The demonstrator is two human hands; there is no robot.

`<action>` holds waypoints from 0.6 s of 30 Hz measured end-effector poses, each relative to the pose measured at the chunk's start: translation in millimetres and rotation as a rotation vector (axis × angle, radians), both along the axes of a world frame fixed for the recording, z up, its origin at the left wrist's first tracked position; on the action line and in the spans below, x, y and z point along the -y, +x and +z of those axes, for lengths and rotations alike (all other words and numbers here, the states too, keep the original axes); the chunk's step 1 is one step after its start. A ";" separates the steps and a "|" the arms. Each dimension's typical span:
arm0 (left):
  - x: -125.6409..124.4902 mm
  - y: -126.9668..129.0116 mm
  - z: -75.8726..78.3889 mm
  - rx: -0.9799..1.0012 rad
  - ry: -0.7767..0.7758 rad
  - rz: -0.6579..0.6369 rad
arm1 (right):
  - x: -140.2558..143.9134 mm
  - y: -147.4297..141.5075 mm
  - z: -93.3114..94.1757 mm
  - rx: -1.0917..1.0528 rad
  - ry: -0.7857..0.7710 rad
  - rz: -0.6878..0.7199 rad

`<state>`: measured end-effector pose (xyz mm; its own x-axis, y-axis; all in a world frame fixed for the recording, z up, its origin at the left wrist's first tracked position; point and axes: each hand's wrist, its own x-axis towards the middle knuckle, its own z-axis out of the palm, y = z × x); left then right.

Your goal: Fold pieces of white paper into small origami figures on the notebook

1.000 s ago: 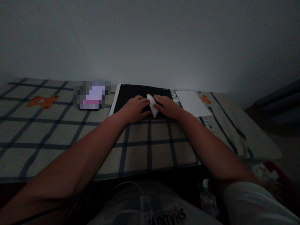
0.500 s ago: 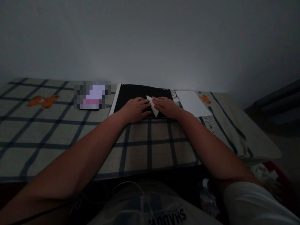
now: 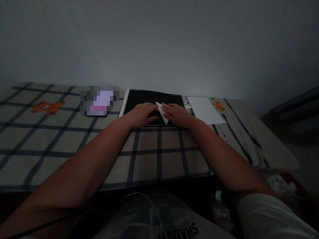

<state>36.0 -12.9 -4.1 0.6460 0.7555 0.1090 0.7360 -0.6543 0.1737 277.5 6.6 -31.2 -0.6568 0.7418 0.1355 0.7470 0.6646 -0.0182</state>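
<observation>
Paper sheet (image 3: 204, 110) lies right of black board (image 3: 139, 99).

A white folded paper (image 3: 162, 113) lies on a black board (image 3: 149, 99). The beige cloth (image 3: 74, 139) has dark blue checks and orange bears; upper right, a white sheet (image 3: 204, 109).

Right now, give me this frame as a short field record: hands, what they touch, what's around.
left hand: flat on the black board, at the left edge of the folded white paper
right hand: flat, pressing the paper's right side
folded white paper: pointed shape, lying between both hands
black board: on the plaid cloth, near the wall
plaid cloth: dark grid, orange bear prints
white sheet: lies right of the board
lighting: dim
</observation>
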 end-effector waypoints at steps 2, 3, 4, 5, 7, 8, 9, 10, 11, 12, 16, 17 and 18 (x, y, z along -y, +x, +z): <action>-1.0 -1.4 -0.6 -0.006 0.003 -0.016 | 1.4 -0.5 1.6 0.016 -0.008 0.005; -0.8 -1.5 -0.6 -0.012 0.003 -0.014 | 1.9 -0.8 2.2 0.021 -0.009 0.008; -0.4 -1.4 -0.5 -0.018 0.003 -0.009 | 2.3 -1.1 2.7 0.024 -0.008 0.008; 0.3 -1.0 -0.2 -0.022 0.002 -0.004 | 2.6 -1.4 3.0 0.028 -0.009 0.005; 1.9 0.1 0.8 -0.025 0.004 0.000 | 2.9 -1.8 3.6 0.039 -0.011 -0.004; 2.7 0.7 1.3 -0.023 0.011 0.002 | 3.0 -2.0 3.9 0.043 -0.012 -0.005; 3.4 1.4 1.7 -0.022 0.023 0.003 | 3.3 -2.1 4.3 0.046 -0.012 -0.003; 4.1 2.2 2.2 -0.020 0.043 0.008 | 3.7 -2.3 4.7 0.048 -0.013 -0.001; 4.9 3.1 2.5 -0.014 0.069 0.017 | 4.4 -2.6 5.3 0.049 -0.013 -0.001; 5.7 4.2 2.7 -0.007 0.096 0.027 | 5.4 -3.1 6.0 0.050 -0.014 -0.002; 9.0 10.2 1.9 0.032 0.151 0.010 | 12.2 -7.1 8.6 0.018 -0.006 -0.017; 9.7 11.7 1.5 0.030 0.141 -0.008 | 13.9 -8.4 9.0 -0.003 0.003 -0.018; 10.2 12.9 1.3 0.023 0.126 -0.020 | 15.1 -9.5 9.3 -0.026 0.014 -0.020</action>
<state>48.9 -23.1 -2.9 0.6568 0.7222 0.2171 0.7197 -0.6862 0.1054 267.9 -8.5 -21.9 -0.6381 0.7526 0.1625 0.7594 0.6500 -0.0283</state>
